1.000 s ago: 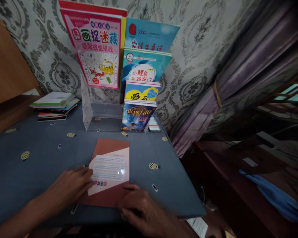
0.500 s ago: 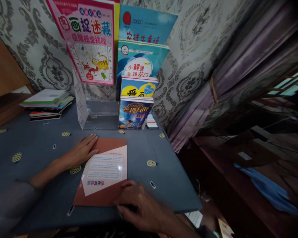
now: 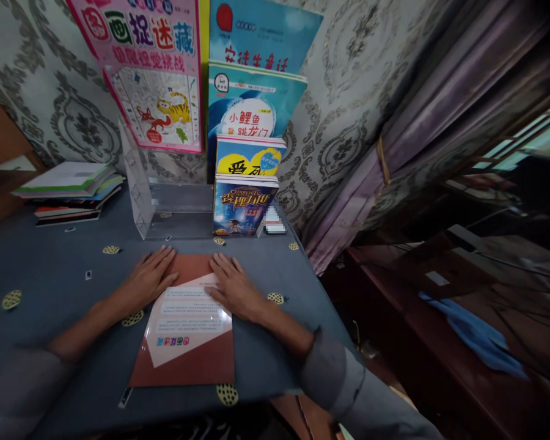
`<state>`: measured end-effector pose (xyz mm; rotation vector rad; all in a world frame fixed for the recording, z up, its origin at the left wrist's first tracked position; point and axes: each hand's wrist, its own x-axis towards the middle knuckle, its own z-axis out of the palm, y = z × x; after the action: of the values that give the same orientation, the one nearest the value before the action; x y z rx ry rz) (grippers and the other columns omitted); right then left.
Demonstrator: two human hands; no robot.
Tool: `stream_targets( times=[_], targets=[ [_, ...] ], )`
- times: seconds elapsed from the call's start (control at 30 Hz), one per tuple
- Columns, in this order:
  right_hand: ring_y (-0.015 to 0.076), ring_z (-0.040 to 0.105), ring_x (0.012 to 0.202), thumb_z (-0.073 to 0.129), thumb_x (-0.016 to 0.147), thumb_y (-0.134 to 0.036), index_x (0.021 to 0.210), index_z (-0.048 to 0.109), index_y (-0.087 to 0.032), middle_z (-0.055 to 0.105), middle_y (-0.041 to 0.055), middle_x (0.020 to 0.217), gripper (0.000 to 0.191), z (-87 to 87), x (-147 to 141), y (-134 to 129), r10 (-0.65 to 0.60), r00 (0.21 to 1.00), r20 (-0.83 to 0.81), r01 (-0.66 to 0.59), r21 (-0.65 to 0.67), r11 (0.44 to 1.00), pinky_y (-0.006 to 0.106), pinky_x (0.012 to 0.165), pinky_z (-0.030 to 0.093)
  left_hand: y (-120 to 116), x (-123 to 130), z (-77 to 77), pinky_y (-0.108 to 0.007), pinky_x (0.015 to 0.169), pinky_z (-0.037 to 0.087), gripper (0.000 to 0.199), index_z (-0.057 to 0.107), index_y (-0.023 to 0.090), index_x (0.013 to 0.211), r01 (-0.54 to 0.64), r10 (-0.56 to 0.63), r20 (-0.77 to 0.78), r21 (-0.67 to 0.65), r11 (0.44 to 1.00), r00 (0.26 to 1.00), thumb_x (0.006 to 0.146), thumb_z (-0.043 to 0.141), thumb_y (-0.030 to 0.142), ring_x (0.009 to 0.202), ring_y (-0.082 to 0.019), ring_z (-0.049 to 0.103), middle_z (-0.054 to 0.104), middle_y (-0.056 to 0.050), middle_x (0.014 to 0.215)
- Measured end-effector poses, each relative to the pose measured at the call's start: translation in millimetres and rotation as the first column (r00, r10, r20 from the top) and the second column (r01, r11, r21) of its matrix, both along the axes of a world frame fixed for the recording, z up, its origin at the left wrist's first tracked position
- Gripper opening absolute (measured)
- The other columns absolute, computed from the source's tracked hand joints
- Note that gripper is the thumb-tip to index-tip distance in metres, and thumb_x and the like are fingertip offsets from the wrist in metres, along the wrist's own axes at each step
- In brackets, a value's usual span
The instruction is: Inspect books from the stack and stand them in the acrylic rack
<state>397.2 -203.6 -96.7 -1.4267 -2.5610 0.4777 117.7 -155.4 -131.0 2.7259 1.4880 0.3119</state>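
Note:
A thin brown book (image 3: 187, 366) with a white printed panel lies flat on the cloth-covered table, its printing upside down to me. My left hand (image 3: 153, 273) rests on its far left corner, fingers stretched out. At the far right edge my right hand (image 3: 233, 284) lies on the cover, fingers spread. Neither hand grips anything. Beyond the book stands a clear display rack (image 3: 178, 201). It holds a pink book (image 3: 151, 79) on the left and a blue book with a magic-style cover (image 3: 242, 208) low on the right.
Teal books (image 3: 256, 104) and a yellow-and-blue book (image 3: 250, 157) fill the rack's right side. A stack of books (image 3: 68, 189) lies at the back left. Past the table's right edge are a purple curtain (image 3: 348, 208) and a dark red cabinet (image 3: 403, 342) with a blue cloth (image 3: 476, 339).
My right hand has moved from the near right corner of the book to its far right edge, and its fingers have spread. The left hand stays on the book. The view has shifted slightly.

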Motion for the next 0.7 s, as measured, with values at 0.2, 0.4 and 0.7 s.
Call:
stream_targets(
  times=[0.2, 0.4, 0.7],
  targets=[
    [0.0357, 0.019, 0.157, 0.05, 0.105, -0.041, 0.157, 0.034, -0.003, 0.027, 0.0273, 0.165, 0.066, -3.1, 11.4, -24.4, -0.03, 0.997, 0.071, 0.025, 0.074, 0.997, 0.061, 0.125, 0.023, -1.1, 0.1, -1.9, -0.052, 0.121, 0.034, 0.067, 0.041, 0.013, 0.157, -0.018, 0.018, 0.003, -0.014, 1.0, 1.0, 0.103, 0.031, 0.053, 0.152, -0.031, 0.035, 0.042, -0.017, 0.162],
    [0.0371, 0.019, 0.157, 0.054, 0.101, -0.055, 0.159, 0.035, -0.013, 0.028, 0.0248, 0.166, 0.074, -2.9, 25.0, -71.4, 0.096, 0.995, 0.037, -0.097, 0.039, 0.994, 0.066, 0.123, 0.021, 2.0, 0.9, -9.4, -0.051, 0.12, 0.036, 0.064, 0.048, 0.014, 0.152, -0.031, 0.031, -0.002, 0.031, 0.999, 1.0, 0.102, 0.033, 0.051, 0.149, -0.03, 0.041, 0.048, -0.016, 0.158],
    [0.0349, 0.016, 0.158, 0.056, 0.095, -0.067, 0.162, 0.027, -0.031, 0.022, 0.0187, 0.169, 0.082, 0.0, 46.5, -128.0, 0.257, 0.964, -0.065, -0.257, 0.008, 0.966, 0.064, 0.124, 0.021, -26.6, 1.0, -2.6, -0.051, 0.118, 0.04, 0.065, 0.045, 0.014, 0.155, 0.014, -0.014, 0.008, 0.046, 0.999, 1.0, 0.104, 0.032, 0.052, 0.149, -0.031, 0.04, 0.045, -0.015, 0.159]
  ],
)
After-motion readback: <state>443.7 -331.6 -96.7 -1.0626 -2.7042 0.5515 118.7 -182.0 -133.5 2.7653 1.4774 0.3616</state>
